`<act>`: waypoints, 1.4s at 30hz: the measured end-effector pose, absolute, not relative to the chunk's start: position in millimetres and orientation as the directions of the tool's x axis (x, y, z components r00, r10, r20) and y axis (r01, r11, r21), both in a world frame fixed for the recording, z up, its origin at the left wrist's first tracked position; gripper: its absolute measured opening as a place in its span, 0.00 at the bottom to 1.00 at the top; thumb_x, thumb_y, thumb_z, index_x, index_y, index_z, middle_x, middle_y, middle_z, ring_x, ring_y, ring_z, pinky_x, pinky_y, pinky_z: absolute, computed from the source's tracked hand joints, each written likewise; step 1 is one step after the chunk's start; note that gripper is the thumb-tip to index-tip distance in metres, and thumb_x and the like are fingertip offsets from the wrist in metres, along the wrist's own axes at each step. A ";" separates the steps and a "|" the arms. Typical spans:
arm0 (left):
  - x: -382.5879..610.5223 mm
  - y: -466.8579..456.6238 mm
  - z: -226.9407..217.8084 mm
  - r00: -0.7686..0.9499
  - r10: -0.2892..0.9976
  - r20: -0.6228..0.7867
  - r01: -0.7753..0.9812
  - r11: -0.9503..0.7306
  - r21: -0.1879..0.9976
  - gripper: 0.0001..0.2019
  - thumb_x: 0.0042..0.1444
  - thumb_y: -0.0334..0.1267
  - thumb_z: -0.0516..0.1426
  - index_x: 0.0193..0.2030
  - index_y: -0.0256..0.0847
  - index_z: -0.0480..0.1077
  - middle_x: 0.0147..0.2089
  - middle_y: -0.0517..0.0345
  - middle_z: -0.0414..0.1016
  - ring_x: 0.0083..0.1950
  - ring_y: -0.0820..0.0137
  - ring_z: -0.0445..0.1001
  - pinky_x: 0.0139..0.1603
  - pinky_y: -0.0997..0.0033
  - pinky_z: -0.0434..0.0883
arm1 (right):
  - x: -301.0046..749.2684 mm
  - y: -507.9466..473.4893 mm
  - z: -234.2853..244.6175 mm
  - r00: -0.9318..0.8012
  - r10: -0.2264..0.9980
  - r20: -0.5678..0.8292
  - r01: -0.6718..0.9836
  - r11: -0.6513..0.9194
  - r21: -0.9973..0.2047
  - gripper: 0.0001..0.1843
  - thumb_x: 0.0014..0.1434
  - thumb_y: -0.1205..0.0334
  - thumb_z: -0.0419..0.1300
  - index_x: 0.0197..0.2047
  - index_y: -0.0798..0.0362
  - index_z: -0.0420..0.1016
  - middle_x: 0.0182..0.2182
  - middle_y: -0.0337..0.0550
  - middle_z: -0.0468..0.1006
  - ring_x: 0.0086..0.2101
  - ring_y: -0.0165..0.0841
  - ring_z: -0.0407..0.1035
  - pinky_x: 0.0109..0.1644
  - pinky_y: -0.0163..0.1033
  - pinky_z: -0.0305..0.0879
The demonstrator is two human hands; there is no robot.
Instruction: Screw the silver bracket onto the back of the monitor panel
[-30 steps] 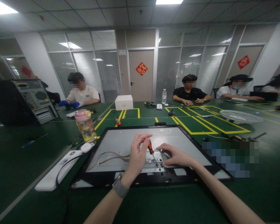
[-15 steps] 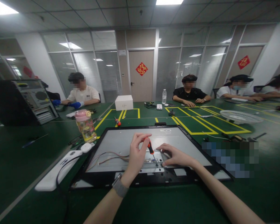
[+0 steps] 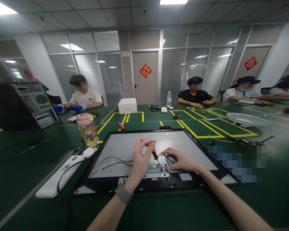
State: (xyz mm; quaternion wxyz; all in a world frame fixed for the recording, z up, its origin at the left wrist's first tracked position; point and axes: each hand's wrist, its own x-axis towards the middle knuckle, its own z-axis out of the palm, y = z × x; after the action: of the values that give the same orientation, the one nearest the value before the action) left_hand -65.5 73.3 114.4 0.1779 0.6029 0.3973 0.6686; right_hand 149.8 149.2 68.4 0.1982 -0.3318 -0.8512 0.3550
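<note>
A monitor panel lies face down on the green table, grey metal back up in a black frame. My left hand is closed around the top of a small orange-handled screwdriver, whose tip points down at a circuit board strip near the panel's lower edge. My right hand rests on the panel just right of the screwdriver, fingers curled and pressing on the board area. Thin wires run left from the board across the panel. A grey watch sits on my left wrist.
A pink-lidded bottle stands left of the panel, beside a white power strip with a black cable. A computer case sits far left. A white box, water bottle, fan grille and several seated people lie beyond.
My left fingers have shifted slightly round the screwdriver handle, which stays on the same spot. My right hand has not moved. The person at the back left moved their blue-gloved hands.
</note>
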 end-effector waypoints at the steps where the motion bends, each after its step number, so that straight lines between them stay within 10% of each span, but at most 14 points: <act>1: -65.6 73.3 114.5 -0.206 0.712 0.672 0.248 -0.626 0.739 0.07 0.60 0.38 0.58 0.37 0.42 0.78 0.35 0.57 0.71 0.39 0.68 0.71 0.45 0.68 0.68 | 149.8 149.0 68.7 -0.702 0.705 0.102 0.423 0.528 -0.736 0.38 0.45 0.49 0.73 0.59 0.50 0.72 0.56 0.49 0.69 0.56 0.48 0.64 0.64 0.52 0.58; 42: -65.1 73.2 112.1 -0.187 0.752 0.632 0.201 -0.600 0.774 0.13 0.66 0.40 0.52 0.48 0.42 0.76 0.42 0.54 0.76 0.46 0.65 0.74 0.50 0.66 0.69 | 150.3 150.0 67.0 -0.709 0.696 0.109 0.404 0.529 -0.747 0.38 0.46 0.47 0.72 0.60 0.47 0.72 0.55 0.48 0.69 0.54 0.46 0.66 0.61 0.50 0.61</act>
State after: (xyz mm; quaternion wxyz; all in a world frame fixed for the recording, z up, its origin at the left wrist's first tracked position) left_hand -65.1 73.2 112.1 0.2084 0.6025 0.3956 0.6611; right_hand 150.3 150.0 67.0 0.2019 -0.3233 -0.8507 0.3621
